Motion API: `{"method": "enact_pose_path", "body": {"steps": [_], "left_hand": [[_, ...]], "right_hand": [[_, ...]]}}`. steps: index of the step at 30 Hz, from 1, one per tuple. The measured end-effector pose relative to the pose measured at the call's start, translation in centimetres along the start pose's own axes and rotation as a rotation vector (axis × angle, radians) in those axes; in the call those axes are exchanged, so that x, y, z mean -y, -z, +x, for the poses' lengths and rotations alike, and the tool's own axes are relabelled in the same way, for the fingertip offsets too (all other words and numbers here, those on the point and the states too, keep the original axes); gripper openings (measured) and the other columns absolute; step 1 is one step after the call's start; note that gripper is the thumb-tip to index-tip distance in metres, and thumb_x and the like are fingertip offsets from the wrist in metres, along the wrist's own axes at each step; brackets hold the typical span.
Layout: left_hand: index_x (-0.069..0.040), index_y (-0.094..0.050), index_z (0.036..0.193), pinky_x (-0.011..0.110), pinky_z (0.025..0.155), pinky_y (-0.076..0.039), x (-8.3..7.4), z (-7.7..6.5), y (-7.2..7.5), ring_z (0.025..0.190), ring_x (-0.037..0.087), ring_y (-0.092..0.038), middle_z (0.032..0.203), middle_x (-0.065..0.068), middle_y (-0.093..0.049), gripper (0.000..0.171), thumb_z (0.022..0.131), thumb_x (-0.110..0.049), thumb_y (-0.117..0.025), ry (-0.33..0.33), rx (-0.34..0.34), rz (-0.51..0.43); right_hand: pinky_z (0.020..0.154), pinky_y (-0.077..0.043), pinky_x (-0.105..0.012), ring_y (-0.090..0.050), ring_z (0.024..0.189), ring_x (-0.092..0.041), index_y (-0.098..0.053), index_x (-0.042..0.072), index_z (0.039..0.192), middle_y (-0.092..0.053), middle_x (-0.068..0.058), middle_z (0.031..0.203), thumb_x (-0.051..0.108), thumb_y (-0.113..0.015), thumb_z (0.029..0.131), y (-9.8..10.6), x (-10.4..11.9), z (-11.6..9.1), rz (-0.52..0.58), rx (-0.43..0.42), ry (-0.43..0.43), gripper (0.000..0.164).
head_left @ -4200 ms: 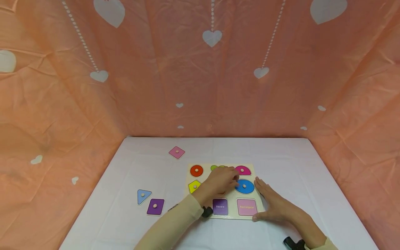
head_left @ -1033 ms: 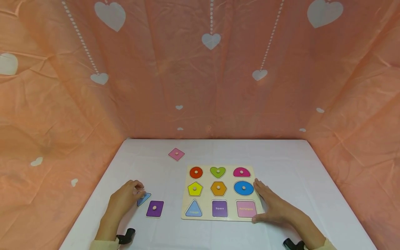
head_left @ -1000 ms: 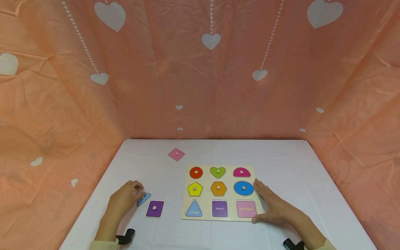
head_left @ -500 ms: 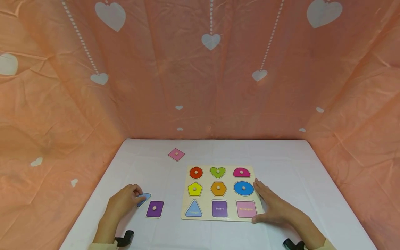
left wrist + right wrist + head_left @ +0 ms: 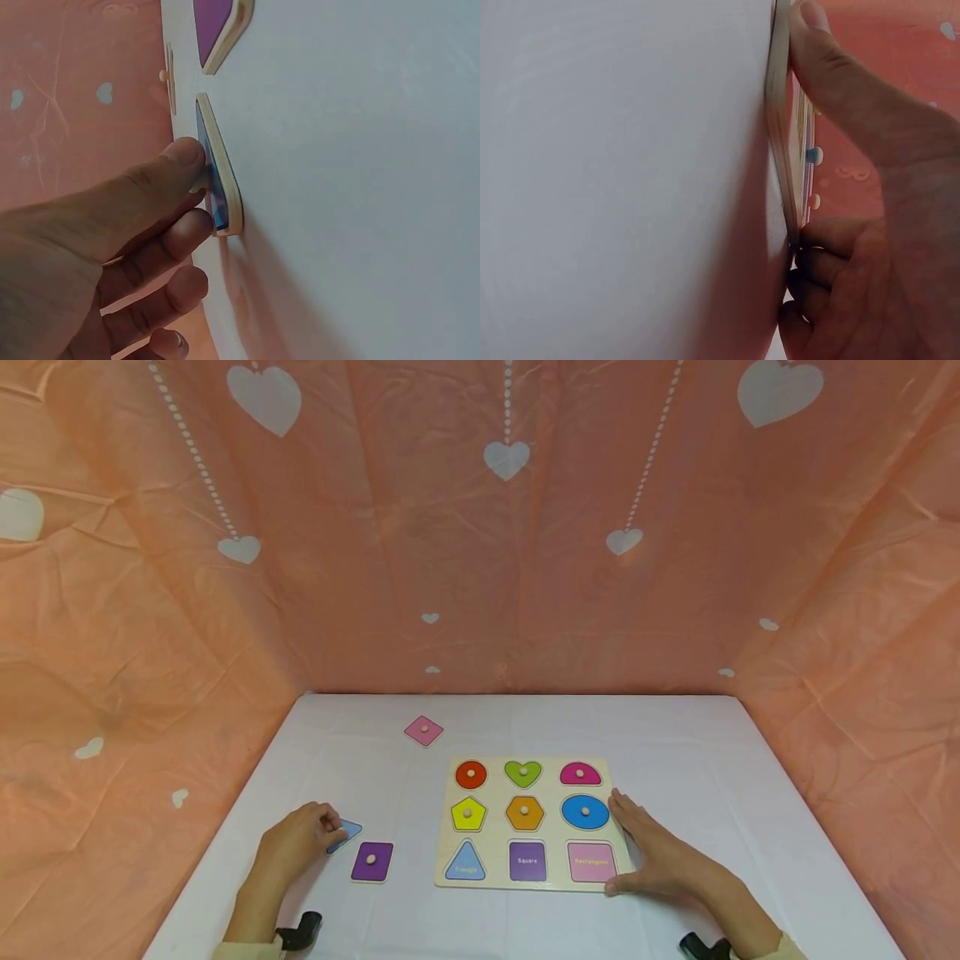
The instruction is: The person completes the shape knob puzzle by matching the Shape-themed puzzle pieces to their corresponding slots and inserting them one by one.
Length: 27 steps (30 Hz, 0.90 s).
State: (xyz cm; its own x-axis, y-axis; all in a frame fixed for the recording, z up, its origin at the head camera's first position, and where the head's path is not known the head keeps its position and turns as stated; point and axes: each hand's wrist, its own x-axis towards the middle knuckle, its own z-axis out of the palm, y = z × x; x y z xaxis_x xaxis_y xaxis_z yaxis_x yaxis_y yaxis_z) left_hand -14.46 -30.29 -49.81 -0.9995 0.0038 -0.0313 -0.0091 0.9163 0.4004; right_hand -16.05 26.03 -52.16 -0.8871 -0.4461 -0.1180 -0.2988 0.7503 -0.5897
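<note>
My left hand (image 5: 296,842) pinches the blue triangle puzzle piece (image 5: 349,832) by its knob, between thumb and fingertips. In the left wrist view the triangle (image 5: 217,169) is tipped on the white table, its wooden edge showing; the knob is mostly hidden by the fingers. To the right, the cream shape puzzle board (image 5: 497,868) lies flat. My right hand (image 5: 663,852) rests at the board's right edge, fingers extended along it and thumb at the near corner. The board's triangle slot (image 5: 466,862), square slot (image 5: 528,862) and rectangle slot (image 5: 592,862) show their printed bottoms.
A purple square piece (image 5: 381,862) lies beside the triangle, and a pink diamond-like piece (image 5: 423,739) farther back. Red circle (image 5: 463,781), green heart (image 5: 514,768), yellow pentagon (image 5: 459,817) and other knobbed pieces sit in the board. Orange sheeting (image 5: 480,568) with hearts surrounds the table.
Earlier my left hand was over the board's middle; it has since moved left to the triangle. Within the last second it has taken the knob and tilted the piece slightly. The right hand stays put.
</note>
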Motion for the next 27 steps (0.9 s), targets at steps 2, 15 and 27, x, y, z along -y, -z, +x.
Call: {"method": "enact_pose_path", "body": {"steps": [2,15,27], "left_hand": [[-0.016,-0.071,0.094,0.038,0.069,-0.049,0.0,0.1,-0.1,0.081,0.012,-0.058,0.088,-0.007,-0.065,0.017,0.091,-0.026,-0.085,-0.006,-0.007,0.005],[-0.013,-0.072,0.097,0.036,0.067,-0.050,-1.1,0.5,-0.6,0.078,0.012,-0.061,0.091,-0.003,-0.066,0.015,0.094,-0.021,-0.084,-0.102,-0.118,0.039],[-0.015,-0.071,0.096,0.035,0.065,-0.051,-3.2,0.6,-0.9,0.075,0.011,-0.061,0.093,-0.005,-0.066,0.015,0.092,-0.018,-0.085,-0.193,-0.202,0.040]], "right_hand": [[0.120,-0.030,-0.070,-0.021,0.157,-0.057,-0.027,0.000,0.168,-0.022,-0.024,0.175,0.058,-0.097,0.070,0.0,0.0,0.0,0.003,0.002,-0.009,0.134],[0.121,-0.030,-0.070,-0.021,0.157,-0.057,-0.026,-0.001,0.168,-0.022,-0.025,0.175,0.059,-0.096,0.070,-0.1,0.0,0.0,0.001,-0.004,0.001,0.135],[0.121,-0.030,-0.068,-0.020,0.158,-0.055,-0.025,0.001,0.169,-0.021,-0.023,0.176,0.060,-0.096,0.069,-0.2,-0.2,0.1,-0.004,0.004,-0.023,0.136]]}}
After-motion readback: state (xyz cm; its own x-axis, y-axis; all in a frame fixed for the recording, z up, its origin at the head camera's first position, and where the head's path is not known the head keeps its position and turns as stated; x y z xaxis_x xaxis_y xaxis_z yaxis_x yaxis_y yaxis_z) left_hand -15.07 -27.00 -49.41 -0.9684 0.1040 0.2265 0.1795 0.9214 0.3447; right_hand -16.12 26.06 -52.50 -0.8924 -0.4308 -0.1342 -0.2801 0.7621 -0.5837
